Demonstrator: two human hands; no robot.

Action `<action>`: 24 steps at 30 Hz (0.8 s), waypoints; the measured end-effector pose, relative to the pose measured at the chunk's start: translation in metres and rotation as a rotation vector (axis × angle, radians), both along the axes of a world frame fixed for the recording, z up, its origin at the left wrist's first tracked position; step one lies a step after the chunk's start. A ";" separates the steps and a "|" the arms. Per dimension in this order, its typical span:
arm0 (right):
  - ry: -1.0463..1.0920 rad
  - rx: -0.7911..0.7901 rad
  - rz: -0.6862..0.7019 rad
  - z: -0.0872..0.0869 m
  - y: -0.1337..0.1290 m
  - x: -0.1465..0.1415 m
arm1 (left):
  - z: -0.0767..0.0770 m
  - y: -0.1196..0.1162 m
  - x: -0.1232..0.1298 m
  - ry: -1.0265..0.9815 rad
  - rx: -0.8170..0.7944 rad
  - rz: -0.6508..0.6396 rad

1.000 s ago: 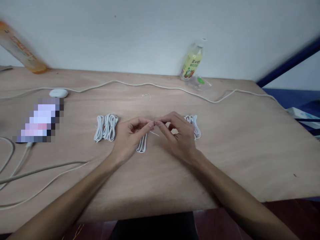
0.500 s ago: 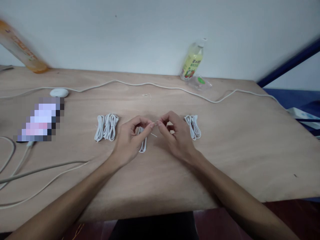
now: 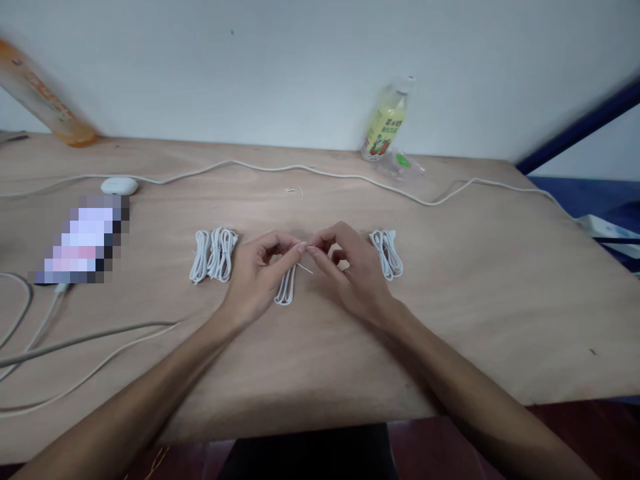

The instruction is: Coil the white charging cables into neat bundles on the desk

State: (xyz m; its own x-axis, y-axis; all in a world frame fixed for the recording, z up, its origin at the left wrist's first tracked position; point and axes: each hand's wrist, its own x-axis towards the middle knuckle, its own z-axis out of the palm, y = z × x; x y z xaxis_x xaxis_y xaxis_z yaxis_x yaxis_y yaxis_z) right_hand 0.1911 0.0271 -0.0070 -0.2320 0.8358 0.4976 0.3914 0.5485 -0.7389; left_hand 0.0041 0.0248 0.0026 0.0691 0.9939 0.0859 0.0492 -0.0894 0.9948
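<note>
My left hand (image 3: 260, 270) and my right hand (image 3: 350, 267) meet fingertip to fingertip over the table, each closed in a pinch. Between them is a thin white twist tie (image 3: 306, 269), one end sticking out below the fingers; most of it is hidden. Under my left fingers lies a coiled white cable (image 3: 284, 291), its upper part covered by the hand. More coiled white cables (image 3: 221, 255) lie side by side to the left of my left hand. Another coiled cable (image 3: 387, 255) rests just beyond my right hand.
Loose twist ties (image 3: 295, 192) lie behind my hands. A long white cord (image 3: 300, 168) crosses the table's back. A yellow-labelled bottle (image 3: 385, 127) stands by the wall near clear plastic packaging (image 3: 400, 165). At left are a phone (image 3: 80, 240), a white case (image 3: 119, 186) and an orange bottle (image 3: 55, 107).
My fingertips have shifted slightly left and closer together at the twist tie. A little more of the coiled cable beneath now shows.
</note>
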 end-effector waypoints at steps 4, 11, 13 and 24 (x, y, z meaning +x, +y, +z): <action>-0.111 0.108 0.012 -0.003 0.004 0.003 | -0.003 0.000 0.001 -0.047 -0.036 -0.023; 0.080 -0.222 0.048 -0.001 0.000 -0.005 | -0.005 -0.001 0.000 0.014 0.053 -0.028; 0.164 -0.328 0.073 0.000 -0.001 -0.005 | -0.004 0.000 0.000 0.017 0.064 -0.026; 0.049 -0.069 0.024 -0.004 -0.001 -0.003 | -0.001 -0.001 0.000 0.061 0.046 -0.016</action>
